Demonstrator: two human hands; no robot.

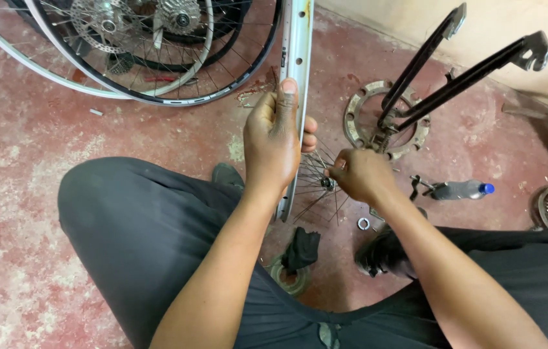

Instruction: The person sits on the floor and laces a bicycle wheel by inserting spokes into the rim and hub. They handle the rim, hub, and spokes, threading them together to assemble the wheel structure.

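Between my knees, left hand [274,145] is gripping the silver rim [295,77] upright while right hand [361,174] pinches the spokes [316,187] at the hub, grey blue-capped bottle [460,190] lying right.

No boxes, signs or screens lie around me. The nearest thing to a package is a small bottle [458,190] on its side on the red floor [21,142], off to my right: clear grey body, blue cap pointing away from me. On the upright silver rim [297,45] ahead there is a small dark sticker [283,57], narrow and oblong, near its left edge; too small to make out.
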